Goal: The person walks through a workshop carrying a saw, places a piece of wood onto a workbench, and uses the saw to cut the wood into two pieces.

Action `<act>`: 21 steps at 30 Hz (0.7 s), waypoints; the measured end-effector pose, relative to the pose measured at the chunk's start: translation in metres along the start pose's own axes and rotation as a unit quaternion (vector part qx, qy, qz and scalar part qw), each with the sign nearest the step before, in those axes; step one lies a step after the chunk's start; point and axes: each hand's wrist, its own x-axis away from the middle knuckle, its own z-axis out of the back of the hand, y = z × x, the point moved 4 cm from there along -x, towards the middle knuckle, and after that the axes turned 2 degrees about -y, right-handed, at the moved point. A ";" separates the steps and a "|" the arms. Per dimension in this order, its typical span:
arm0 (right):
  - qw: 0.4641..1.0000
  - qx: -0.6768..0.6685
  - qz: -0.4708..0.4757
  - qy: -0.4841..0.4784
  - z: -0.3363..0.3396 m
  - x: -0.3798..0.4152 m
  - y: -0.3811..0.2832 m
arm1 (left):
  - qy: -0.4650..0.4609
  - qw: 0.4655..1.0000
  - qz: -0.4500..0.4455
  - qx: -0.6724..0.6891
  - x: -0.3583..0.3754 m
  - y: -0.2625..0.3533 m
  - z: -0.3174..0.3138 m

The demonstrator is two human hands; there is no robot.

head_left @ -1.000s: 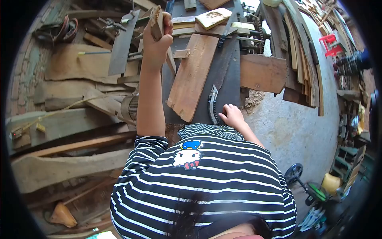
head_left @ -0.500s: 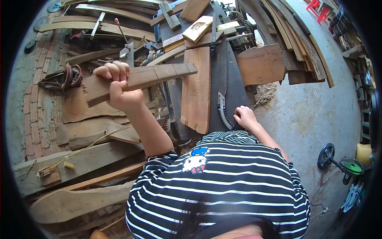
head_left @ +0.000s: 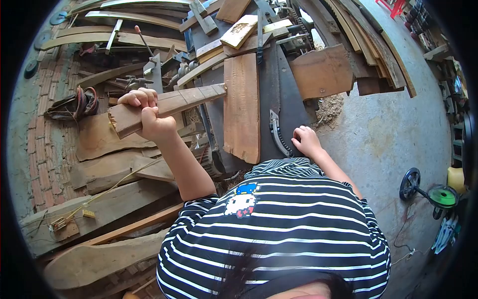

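Observation:
My left hand (head_left: 152, 114) is wrapped around a narrow wooden board (head_left: 184, 99) with several lines drawn across it. Its rough, broken end juts out by my thumb side, and its far tip overlaps the left edge of a wide reddish plank (head_left: 241, 107) lying on the dark tabletop (head_left: 269, 99). My right hand (head_left: 306, 141) rests at the table's right edge, fingers loosely curled, thumb apart, nothing visible in it. Just left of it lies a saw with a curved silver-and-black handle (head_left: 279, 132).
Wood offcuts (head_left: 239, 31) and a toothed machine part (head_left: 303, 25) crowd the table's far end. Long boards (head_left: 368, 45) are stacked at the back right. Loose planks (head_left: 114, 134) cover the left floor. A wheeled tool with a green disc (head_left: 442, 197) stands right.
The marked board has turned in my left hand and its far tip has drawn back left from over the reddish plank. My right hand stays by the saw handle. The view has shifted slightly.

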 end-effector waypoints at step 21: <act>0.999 0.029 -0.023 0.014 -0.002 0.005 -0.003 | -0.021 0.998 -0.035 -0.050 0.011 0.006 -0.012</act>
